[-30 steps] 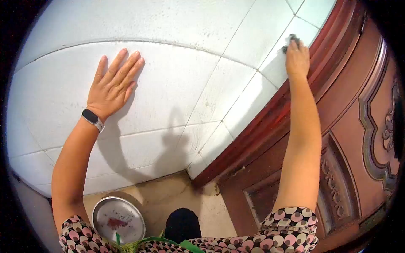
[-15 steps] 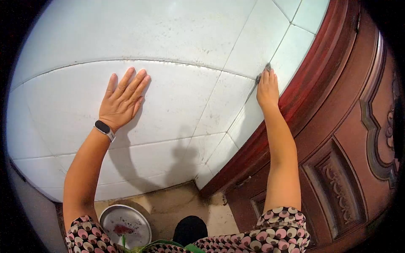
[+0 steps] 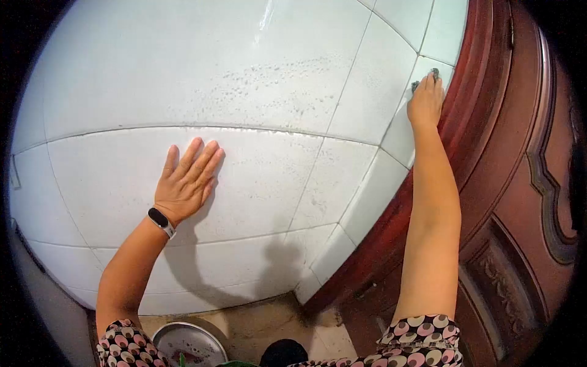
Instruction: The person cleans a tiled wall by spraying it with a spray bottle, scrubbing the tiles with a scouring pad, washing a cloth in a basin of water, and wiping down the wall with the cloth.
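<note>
Dark grey and rough-edged, a scrubbing pad [image 3: 435, 73] lies pinned under the fingertips of a person's right hand [image 3: 425, 105], pressed against a white tiled wall [image 3: 257, 183] near a red door frame [image 3: 466, 92]. Bits of the pad show past the fingertips and at the hand's left edge; the rest is hidden. The left hand [image 3: 186, 183], a smart band [image 3: 158, 216] on its wrist, rests flat on the tiles, fingers spread, holding nothing. Below, a round metal basin [image 3: 194, 336] sits on the floor [image 3: 260, 319].
</note>
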A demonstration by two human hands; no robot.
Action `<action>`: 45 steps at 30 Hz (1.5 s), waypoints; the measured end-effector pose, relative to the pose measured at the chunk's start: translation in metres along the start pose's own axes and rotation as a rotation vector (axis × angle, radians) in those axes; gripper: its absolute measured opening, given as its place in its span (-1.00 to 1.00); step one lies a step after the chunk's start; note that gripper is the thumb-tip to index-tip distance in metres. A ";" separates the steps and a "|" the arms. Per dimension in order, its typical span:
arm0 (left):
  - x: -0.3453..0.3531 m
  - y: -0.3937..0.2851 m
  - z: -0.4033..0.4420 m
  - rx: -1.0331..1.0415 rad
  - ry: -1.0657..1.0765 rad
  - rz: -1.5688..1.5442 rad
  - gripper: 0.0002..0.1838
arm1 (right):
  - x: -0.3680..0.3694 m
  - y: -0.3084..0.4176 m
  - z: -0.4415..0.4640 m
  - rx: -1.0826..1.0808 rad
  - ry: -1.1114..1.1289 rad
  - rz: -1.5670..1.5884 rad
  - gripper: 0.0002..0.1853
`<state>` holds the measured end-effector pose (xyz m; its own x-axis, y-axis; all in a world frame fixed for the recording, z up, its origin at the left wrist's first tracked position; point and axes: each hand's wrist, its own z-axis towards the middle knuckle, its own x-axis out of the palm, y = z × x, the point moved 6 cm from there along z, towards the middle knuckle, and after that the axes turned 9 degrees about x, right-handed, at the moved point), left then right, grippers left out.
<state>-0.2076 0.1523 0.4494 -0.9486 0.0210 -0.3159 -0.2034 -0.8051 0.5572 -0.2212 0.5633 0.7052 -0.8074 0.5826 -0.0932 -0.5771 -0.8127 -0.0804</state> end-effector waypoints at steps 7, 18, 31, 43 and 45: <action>-0.005 -0.001 0.003 0.032 -0.020 0.015 -0.41 | 0.075 0.049 0.029 0.641 0.045 1.087 -0.47; 0.001 0.001 -0.001 0.023 0.013 0.009 -0.38 | -0.122 0.212 0.043 -0.105 -0.294 1.038 -0.50; 0.022 -0.076 0.006 0.218 0.038 -0.058 -0.41 | 0.043 0.104 -0.157 0.620 0.121 0.941 -0.46; -0.002 -0.132 -0.155 0.110 0.548 -0.820 -0.44 | -0.115 0.211 -0.123 0.088 0.038 1.134 -0.40; -0.010 -0.114 -0.202 -0.128 0.663 -0.941 -0.49 | -0.120 0.220 -0.103 0.098 0.046 1.104 -0.40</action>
<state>-0.1258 0.1247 0.2340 -0.1142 0.3595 -0.9261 -0.6998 -0.6908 -0.1819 -0.2393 0.3156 0.5968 -0.8801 -0.4636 -0.1021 0.4474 -0.8820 0.1484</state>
